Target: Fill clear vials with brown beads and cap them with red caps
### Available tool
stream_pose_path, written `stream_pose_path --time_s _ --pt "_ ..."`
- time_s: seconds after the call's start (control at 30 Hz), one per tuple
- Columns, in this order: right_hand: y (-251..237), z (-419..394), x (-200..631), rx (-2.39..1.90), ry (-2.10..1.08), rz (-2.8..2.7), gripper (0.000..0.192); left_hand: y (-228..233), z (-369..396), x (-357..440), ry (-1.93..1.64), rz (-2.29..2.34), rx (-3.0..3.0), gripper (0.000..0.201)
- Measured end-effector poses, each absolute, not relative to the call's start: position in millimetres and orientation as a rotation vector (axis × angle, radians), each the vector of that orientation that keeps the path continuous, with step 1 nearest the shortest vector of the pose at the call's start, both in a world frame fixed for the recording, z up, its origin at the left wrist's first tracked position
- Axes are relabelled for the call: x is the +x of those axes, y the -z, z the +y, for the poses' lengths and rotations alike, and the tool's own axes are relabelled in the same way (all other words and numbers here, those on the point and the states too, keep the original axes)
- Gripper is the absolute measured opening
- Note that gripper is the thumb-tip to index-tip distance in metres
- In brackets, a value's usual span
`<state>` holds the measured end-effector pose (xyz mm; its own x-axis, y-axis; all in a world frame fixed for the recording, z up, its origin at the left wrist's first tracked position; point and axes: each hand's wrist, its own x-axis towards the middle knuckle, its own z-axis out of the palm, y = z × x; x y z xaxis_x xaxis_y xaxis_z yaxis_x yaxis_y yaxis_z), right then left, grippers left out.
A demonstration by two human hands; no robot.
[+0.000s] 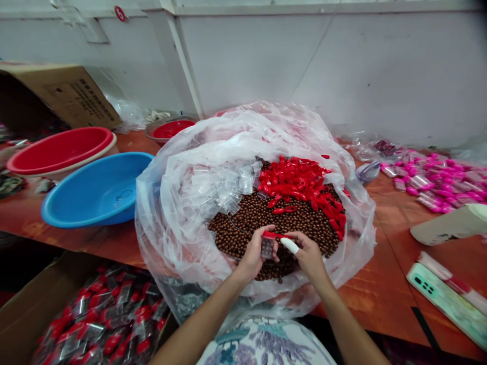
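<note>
A small clear packet (pixel 267 247) is pinched upright in the left hand (pixel 254 256), its mouth turned toward the right hand (pixel 309 253), so that it can be filled where it is held. A red piece (pixel 274 235) is gripped at the packet's top between both hands; the right hand is closed on it, with a white cover (pixel 289 245) worn on one finger, probably for grip or protection. Both hands are kept low over the brown beads (pixel 266 218), at the near edge of the heap, so that supplies lie within easy reach. The beads are heaped in a large clear plastic bag (pixel 182 223) whose sides are rolled down to leave the contents open. Red pieces (pixel 300 185) are piled on the far side of the heap, empty packets (pixel 224 185) on its left. The bag stands at the near edge of the surface (pixel 380 289). A blue basin (pixel 95 190) and a red basin (pixel 61 149) are set toward the left edge, pink packed items (pixel 433 177) toward the right. A carton of filled packets (pixel 102 319) is placed below the near left edge.
</note>
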<state>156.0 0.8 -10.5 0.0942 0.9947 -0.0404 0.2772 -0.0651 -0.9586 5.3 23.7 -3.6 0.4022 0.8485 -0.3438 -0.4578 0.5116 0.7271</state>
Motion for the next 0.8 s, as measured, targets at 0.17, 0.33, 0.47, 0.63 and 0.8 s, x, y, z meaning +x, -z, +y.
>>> stream_pose_path --time_s 0.17,0.33,0.47,0.63,0.8 --pt "9 -4 148 -1.467 -0.720 -1.486 0.057 4 23 9 -0.858 0.823 0.615 0.066" --pt "6 -8 143 -1.389 -0.392 -2.011 0.084 3 21 13 -0.809 0.843 0.661 0.073" --pt "8 -9 140 -1.361 -0.348 -2.066 0.075 3 21 17 -0.846 0.873 0.678 0.071" --pt "7 -9 136 -1.350 -0.307 -2.058 0.072 0 23 19 -0.803 0.923 0.662 0.065" --pt "-3 -7 137 -1.362 -0.171 -2.089 0.063 -5 23 18 -0.822 0.915 0.669 0.056"
